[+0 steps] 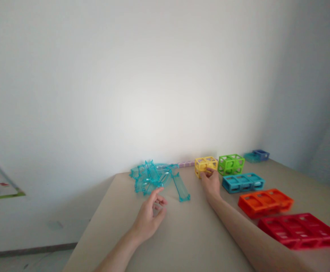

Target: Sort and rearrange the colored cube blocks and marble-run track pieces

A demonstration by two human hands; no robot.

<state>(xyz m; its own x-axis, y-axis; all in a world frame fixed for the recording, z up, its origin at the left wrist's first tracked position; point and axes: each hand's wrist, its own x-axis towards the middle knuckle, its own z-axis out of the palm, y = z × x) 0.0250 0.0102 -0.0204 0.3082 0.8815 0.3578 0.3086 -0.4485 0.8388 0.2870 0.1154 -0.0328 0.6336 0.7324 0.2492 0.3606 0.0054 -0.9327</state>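
Note:
My right hand [211,183] reaches to the yellow open-frame block [206,164] near the wall, its fingers bent at the block's lower front. Just right of that block stands a green frame block [231,164]. My left hand [151,215] is over the table, fingers apart and slightly curled, with nothing in it. Beyond its fingertips lies a pile of clear teal plastic pieces [149,177]. One long teal piece [182,187] extends from the pile toward the table's middle.
Right of my right forearm are a blue block [243,183], an orange block [265,203] and a red block [299,229]. A dark blue piece [261,154] sits at the far right corner. The table [96,241] meets the wall behind.

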